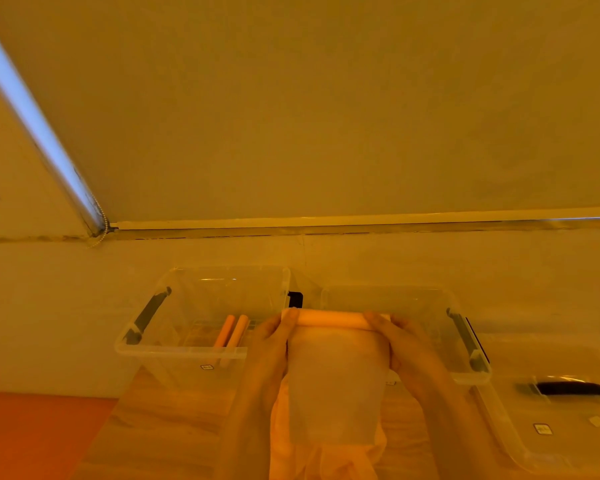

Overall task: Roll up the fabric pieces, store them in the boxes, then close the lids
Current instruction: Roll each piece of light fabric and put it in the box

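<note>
The fabric, pale, thin and limp, looks light and apt to unroll, so gripping the roll's two ends suits it. It hangs centre-frame above the tabletop, between two clear boxes. Left hand at nine o'clock and right hand at three have fingers clamped on the roll. Two rolls lie in the left box; a lid sits at four o'clock.

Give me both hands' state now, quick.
Left hand: gripping the left end of the fabric roll.
Right hand: gripping its right end.
</note>
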`<act>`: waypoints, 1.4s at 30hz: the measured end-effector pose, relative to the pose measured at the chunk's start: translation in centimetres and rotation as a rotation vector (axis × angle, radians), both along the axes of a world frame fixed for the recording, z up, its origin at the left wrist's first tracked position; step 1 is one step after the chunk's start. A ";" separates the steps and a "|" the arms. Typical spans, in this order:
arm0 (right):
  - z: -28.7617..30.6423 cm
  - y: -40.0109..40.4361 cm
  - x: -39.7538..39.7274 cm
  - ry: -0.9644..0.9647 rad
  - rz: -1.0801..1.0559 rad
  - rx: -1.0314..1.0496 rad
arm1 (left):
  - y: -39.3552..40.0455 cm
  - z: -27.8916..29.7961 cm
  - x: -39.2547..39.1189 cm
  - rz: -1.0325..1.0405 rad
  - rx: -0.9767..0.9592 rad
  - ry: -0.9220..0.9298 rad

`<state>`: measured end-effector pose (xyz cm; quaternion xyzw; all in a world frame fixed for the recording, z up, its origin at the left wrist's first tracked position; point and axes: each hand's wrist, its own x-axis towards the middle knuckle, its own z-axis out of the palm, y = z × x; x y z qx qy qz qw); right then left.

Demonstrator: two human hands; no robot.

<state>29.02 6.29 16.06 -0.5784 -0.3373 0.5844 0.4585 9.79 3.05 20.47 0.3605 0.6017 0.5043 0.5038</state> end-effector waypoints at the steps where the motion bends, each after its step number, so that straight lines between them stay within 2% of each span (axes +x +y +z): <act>1: -0.2 0.1 0.0 0.020 -0.004 -0.010 | 0.1 0.0 0.0 0.001 0.003 0.004; 7: -0.6 0.5 -0.2 0.069 -0.023 0.006 | 0.4 0.6 0.6 0.016 0.028 0.050; 12: -0.6 0.4 -0.6 0.044 -0.058 -0.001 | 0.5 0.7 1.3 -0.023 0.004 0.214; 18: -0.7 0.6 -0.9 0.075 -0.053 -0.011 | 0.5 0.1 1.5 -0.069 0.064 0.374; 26: -1.0 0.5 -0.9 0.122 -0.032 -0.028 | 0.2 0.2 1.8 -0.071 0.095 0.427; 29: -1.1 0.5 -0.7 0.153 -0.011 0.002 | 0.2 0.4 1.8 -0.048 0.054 0.402; 36: -1.0 0.5 -0.1 0.139 0.061 -0.003 | -0.1 1.1 1.2 -0.113 0.130 0.367; 38: -0.7 0.5 0.1 0.170 0.056 -0.020 | -0.4 1.2 0.9 -0.141 0.123 0.290; 42: -0.1 0.4 0.3 0.270 0.040 0.000 | -0.3 1.4 0.6 -0.146 0.090 0.008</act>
